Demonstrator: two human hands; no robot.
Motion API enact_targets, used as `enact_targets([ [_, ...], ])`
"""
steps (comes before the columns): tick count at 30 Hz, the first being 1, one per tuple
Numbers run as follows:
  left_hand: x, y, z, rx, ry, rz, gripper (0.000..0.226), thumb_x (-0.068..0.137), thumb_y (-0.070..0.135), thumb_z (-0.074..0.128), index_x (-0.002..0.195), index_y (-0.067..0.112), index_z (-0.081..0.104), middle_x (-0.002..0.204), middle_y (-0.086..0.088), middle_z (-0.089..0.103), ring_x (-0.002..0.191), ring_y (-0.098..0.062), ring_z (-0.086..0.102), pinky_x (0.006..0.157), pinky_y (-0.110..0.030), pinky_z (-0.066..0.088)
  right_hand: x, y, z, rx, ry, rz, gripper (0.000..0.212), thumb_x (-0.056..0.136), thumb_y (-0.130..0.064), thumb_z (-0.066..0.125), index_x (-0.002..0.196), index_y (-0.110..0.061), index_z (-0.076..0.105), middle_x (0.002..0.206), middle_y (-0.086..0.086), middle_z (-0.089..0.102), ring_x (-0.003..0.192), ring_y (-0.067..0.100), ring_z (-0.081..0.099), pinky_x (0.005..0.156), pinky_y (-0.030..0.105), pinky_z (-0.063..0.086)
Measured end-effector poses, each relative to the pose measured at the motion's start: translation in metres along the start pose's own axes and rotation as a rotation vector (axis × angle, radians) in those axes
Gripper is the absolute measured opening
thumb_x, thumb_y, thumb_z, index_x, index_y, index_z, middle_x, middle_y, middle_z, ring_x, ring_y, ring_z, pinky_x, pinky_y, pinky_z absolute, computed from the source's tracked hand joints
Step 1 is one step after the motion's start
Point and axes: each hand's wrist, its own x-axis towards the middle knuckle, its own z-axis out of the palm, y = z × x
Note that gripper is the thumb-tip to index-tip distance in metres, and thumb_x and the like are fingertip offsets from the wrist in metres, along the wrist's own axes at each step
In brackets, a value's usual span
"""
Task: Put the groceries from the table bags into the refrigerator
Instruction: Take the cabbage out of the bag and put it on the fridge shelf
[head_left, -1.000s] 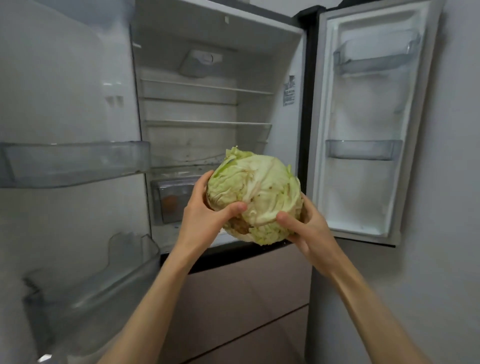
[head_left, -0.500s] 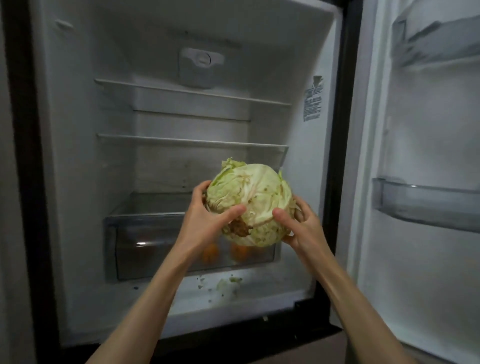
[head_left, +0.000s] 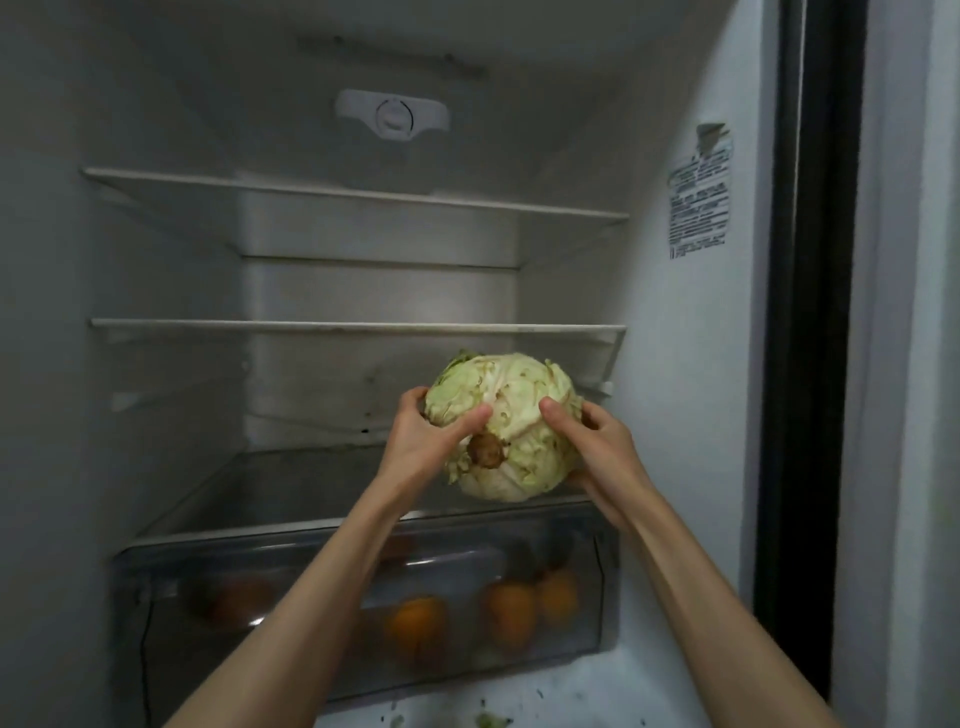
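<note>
Both hands hold a pale green cabbage inside the open refrigerator, its brown stem end turned toward the camera. The left hand cups the cabbage's left side with the thumb laid across its face, and the right hand grips the right side, thumb on the front and fingers wrapped behind. The cabbage sits in the space under the lower wire-edged shelf and above the glass cover of the crisper drawer; whether its underside already touches that cover cannot be told, since the hands and the head itself hide the contact. Through the drawer's clear front several orange fruits are visible, so some produce seems to be stored already. The upper shelf and the lower shelf carry nothing that shows here, and bits of green leaf lie on the refrigerator floor in front of the drawer. The task looks to be in its early or middle part: this one item is nearly placed but not yet released. The bags and the counter are out of view, so how many groceries are left cannot be judged. What seems to come next is to settle the cabbage on the glass cover, let go, and go back for more.
</note>
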Motion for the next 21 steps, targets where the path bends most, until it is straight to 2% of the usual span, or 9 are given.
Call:
enact_targets([
  [4,0.039,-0.022,0.015,-0.036,-0.048,-0.027,0.079,0.067,0.035,0.079,0.13,0.012,0.037,0.117,-0.002,0.055,0.089,-0.006,0.056,0.062,-0.012,0.045,0.04,0.014,-0.005,0.001,0.012,0.014,0.05,0.077,-0.023,0.072,0.122,-0.008,0.058,0.11,0.01,0.069,0.098,0.023,0.067,0.09,0.047,0.052],
  [6,0.055,-0.032,0.023,-0.032,-0.063,-0.036,0.077,0.069,0.033,0.079,0.13,0.012,0.037,0.116,-0.003,0.055,0.092,-0.008,0.057,0.063,-0.012,0.045,0.058,0.024,-0.007,0.031,0.038,0.027,0.052,0.075,-0.021,0.073,0.122,-0.005,0.058,0.109,0.012,0.069,0.099,0.026,0.067,0.091,0.049,0.052],
  [9,0.071,-0.048,0.033,-0.048,-0.036,-0.053,0.075,0.07,0.029,0.078,0.129,0.011,0.036,0.114,-0.004,0.056,0.097,-0.016,0.058,0.073,-0.022,0.048,0.08,0.041,-0.009,0.019,0.097,0.026,0.046,0.076,-0.019,0.074,0.116,-0.005,0.059,0.105,0.011,0.07,0.095,0.026,0.068,0.091,0.049,0.052],
  [16,0.093,-0.063,0.05,0.077,-0.047,-0.097,0.075,0.071,0.043,0.075,0.127,0.012,0.037,0.113,-0.001,0.056,0.097,-0.016,0.057,0.079,-0.026,0.046,0.097,0.06,-0.014,-0.147,0.15,-0.006,0.05,0.079,-0.027,0.071,0.122,-0.008,0.054,0.116,0.009,0.066,0.096,0.017,0.066,0.086,0.033,0.054],
  [18,0.095,-0.061,0.051,0.127,-0.061,-0.1,0.075,0.073,0.045,0.072,0.13,0.012,0.036,0.117,-0.003,0.055,0.102,-0.018,0.056,0.081,-0.025,0.044,0.095,0.057,-0.014,-0.269,0.163,-0.011,0.051,0.08,-0.034,0.069,0.123,-0.009,0.056,0.118,0.008,0.065,0.099,0.017,0.064,0.084,0.027,0.05],
  [21,0.092,-0.057,0.051,0.223,-0.056,-0.101,0.073,0.075,0.052,0.066,0.131,0.016,0.039,0.13,-0.008,0.05,0.114,-0.026,0.054,0.086,-0.027,0.044,0.09,0.053,-0.01,-0.609,0.329,-0.027,0.058,0.079,-0.046,0.066,0.121,-0.007,0.057,0.116,0.008,0.063,0.108,0.027,0.059,0.087,0.027,0.045],
])
